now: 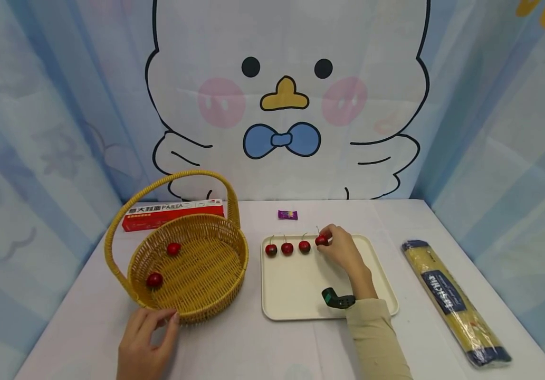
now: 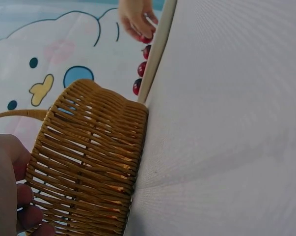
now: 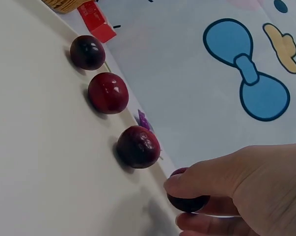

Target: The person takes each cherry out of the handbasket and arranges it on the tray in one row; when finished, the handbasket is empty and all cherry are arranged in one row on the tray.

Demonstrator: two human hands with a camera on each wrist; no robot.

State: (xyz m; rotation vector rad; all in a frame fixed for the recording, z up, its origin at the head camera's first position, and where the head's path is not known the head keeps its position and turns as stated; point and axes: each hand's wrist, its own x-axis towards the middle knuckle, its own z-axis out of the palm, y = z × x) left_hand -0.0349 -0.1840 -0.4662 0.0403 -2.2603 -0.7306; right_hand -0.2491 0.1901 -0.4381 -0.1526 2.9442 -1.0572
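Note:
My right hand (image 1: 343,250) pinches a dark red cherry (image 3: 189,202) between thumb and fingers at the far side of a cream tray (image 1: 296,295). To its left, three cherries with stems stand in a row along the tray's far edge; the nearest is the cherry (image 1: 304,246). My left hand (image 1: 146,338) is at the near rim of a yellow wicker basket (image 1: 196,311), its fingers and thumb gripping the rim in the left wrist view. Inside the basket lie two cherries, one bright red cherry (image 1: 173,249) and one darker cherry (image 1: 154,280).
Behind the basket lies a red pasta box (image 1: 172,214). A small purple wrapped candy (image 1: 287,215) sits beyond the tray. A long bag of spaghetti (image 1: 452,301) lies at the right. The basket's tall handle (image 1: 111,237) arches over its left side. Printed curtains enclose the table.

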